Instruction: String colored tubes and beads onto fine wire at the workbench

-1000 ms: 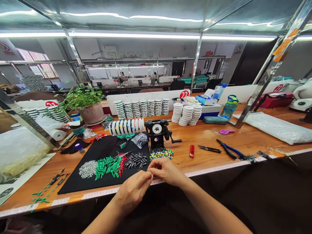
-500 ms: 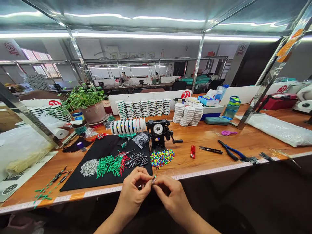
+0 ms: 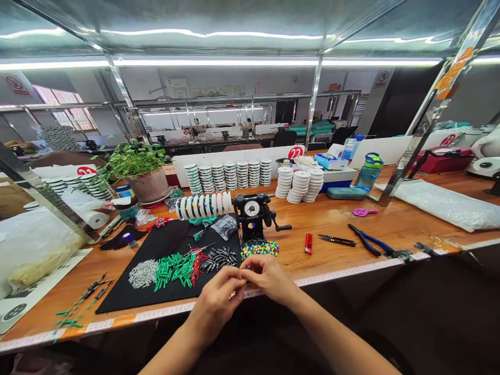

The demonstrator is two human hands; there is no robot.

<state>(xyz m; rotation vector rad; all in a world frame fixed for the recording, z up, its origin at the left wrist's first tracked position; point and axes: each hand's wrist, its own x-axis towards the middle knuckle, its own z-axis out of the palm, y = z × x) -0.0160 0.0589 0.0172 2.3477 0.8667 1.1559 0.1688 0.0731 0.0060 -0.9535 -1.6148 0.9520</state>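
My left hand (image 3: 219, 297) and my right hand (image 3: 269, 278) meet at the table's front edge, fingertips pinched together on something too small to make out. Just behind them lie colourful beads (image 3: 261, 249), partly covered by my right hand. On a black mat (image 3: 128, 297) left of my hands are silver pieces (image 3: 143, 274), green tubes (image 3: 174, 271), red strands (image 3: 196, 266) and black pieces (image 3: 219, 258). Behind the beads stands a black winding machine (image 3: 253, 216) with a crank, and a row of white spools (image 3: 205, 204) reaches left from it.
Right of the beads lie a red lighter (image 3: 308, 244), black tweezers (image 3: 336, 240) and blue-handled pliers (image 3: 369, 242). Stacked spools (image 3: 228, 176), a potted plant (image 3: 146, 182) and a water bottle (image 3: 368, 172) stand behind. A metal post (image 3: 406, 135) rises at the right.
My right hand has moved up and left over the front of the beads, against my left hand. My left hand has turned slightly, its fingers closer together. The view has shifted slightly.
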